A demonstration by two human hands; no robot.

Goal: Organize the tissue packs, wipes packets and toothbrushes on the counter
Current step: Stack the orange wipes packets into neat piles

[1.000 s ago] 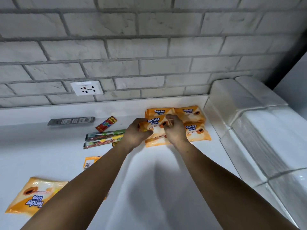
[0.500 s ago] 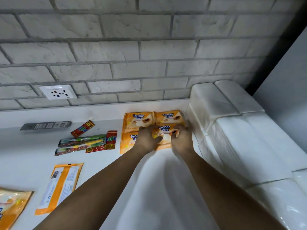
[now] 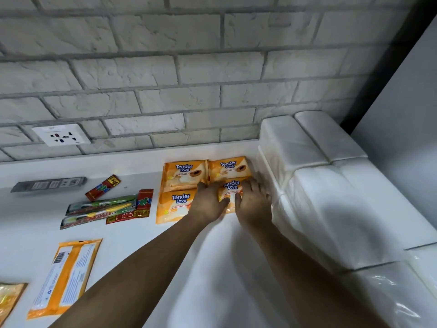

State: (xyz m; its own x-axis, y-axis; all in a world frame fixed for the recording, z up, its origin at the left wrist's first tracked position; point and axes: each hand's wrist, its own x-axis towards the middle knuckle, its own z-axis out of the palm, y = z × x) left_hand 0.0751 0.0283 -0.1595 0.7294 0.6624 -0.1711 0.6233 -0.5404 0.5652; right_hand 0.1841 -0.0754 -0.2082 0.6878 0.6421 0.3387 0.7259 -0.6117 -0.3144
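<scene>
Both hands, left hand [image 3: 208, 204] and right hand [image 3: 253, 202], press flat and open on the near-right wipes packet [image 3: 230, 192], each grip holding nothing, its right edge just beside the tissue packs [image 3: 307, 176].

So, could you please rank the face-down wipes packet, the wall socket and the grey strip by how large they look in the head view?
1. Face-down wipes packet, though it lies nearest the camera.
2. Wall socket and grey strip: too alike to rank.

Two bare forearms in view, no sleeves. Left hand [image 3: 208, 204] and right hand [image 3: 254, 204] bare: no gloves, rings or watch visible.
</scene>
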